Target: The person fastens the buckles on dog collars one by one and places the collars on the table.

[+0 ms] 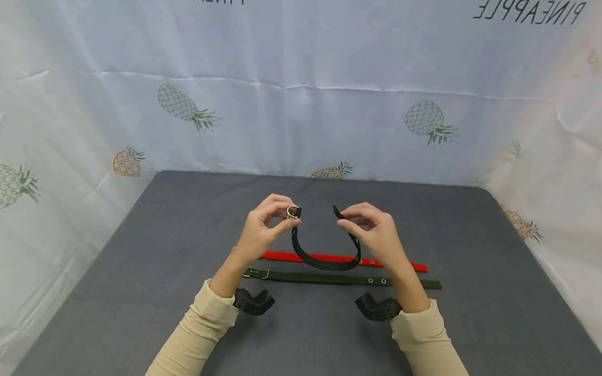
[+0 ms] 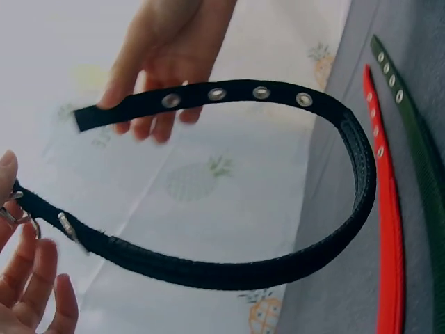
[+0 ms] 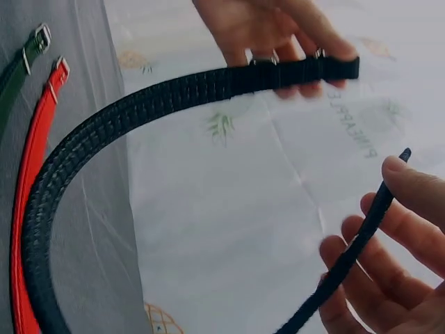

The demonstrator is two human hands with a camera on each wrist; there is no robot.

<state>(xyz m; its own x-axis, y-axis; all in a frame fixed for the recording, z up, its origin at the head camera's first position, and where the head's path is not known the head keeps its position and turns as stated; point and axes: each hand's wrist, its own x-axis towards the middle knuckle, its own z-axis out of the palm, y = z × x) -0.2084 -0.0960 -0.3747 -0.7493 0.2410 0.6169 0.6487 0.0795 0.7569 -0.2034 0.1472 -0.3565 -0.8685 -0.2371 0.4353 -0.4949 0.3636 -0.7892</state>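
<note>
On my table (image 1: pixel 162 295), a dark grey surface, a red collar (image 1: pixel 396 265) lies flat, running left to right. Just beside it, nearer to me, lies a green collar (image 1: pixel 325 278), parallel to the red one, its buckle at the left end. Behind and to both sides hangs a white cloth (image 1: pixel 308 111) printed with pineapples and mirrored lettering.

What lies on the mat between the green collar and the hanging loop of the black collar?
In the head view, the red collar lies flat there, beyond the green collar and behind the black collar loop.
</note>
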